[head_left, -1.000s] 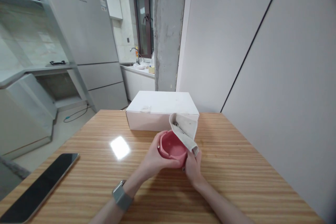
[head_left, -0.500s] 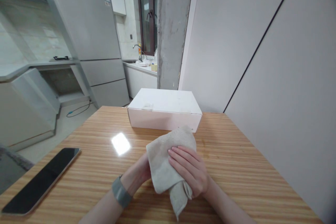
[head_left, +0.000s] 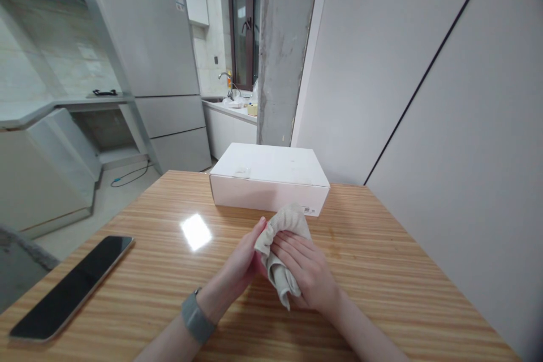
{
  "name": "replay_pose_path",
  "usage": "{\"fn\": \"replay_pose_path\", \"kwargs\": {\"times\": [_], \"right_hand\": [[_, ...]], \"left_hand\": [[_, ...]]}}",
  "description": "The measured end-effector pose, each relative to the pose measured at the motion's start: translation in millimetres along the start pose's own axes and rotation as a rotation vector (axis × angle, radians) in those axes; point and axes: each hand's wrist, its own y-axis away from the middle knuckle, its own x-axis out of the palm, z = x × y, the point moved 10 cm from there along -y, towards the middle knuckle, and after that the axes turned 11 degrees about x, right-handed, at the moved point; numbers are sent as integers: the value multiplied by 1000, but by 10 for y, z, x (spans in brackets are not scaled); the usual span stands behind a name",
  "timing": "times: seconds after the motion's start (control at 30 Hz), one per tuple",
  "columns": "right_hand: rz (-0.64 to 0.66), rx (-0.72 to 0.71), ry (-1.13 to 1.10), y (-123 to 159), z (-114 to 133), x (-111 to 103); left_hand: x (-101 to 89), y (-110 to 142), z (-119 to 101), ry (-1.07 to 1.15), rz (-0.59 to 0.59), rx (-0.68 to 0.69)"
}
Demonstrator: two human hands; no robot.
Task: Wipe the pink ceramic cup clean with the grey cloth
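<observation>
Between my two hands is a crumpled off-white cloth (head_left: 292,218), held above the wooden table in front of the white box. My left hand (head_left: 242,260) grips its left side, with the thumb pointing up along the edge; the other fingers are mostly hidden behind the cloth. From the right, my right hand (head_left: 311,271) presses into the cloth, its fingers close together and partly covered by a fold. A short tail of cloth hangs below the hands. Whether anything is wrapped inside cannot be seen. A grey band (head_left: 197,317) circles my left wrist.
The closed white box (head_left: 269,189) lies toward the far edge of the wood-grain table (head_left: 390,277). A dark phone (head_left: 72,288) rests at the left edge. Beyond stand a silver fridge (head_left: 169,39) and a sink counter. A white wall (head_left: 445,153) runs along the right.
The cloth was spread over my left hand and is now bunched and folded between both hands. My left hand has moved up and right, its thumb now showing.
</observation>
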Motion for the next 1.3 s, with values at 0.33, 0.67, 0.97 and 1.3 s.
{"fn": "replay_pose_path", "kwargs": {"times": [0.33, 0.67, 0.97, 1.3], "right_hand": [[43, 155, -4, 24, -229, 116], [-66, 49, 75, 59, -143, 25], [-166, -91, 28, 83, 184, -133], [-128, 86, -59, 72, -235, -131]], "left_hand": [[56, 11, 112, 168, 56, -12], [183, 68, -10, 180, 186, -22], [-45, -8, -174, -194, 121, 43], [139, 92, -279, -276, 212, 124]]}}
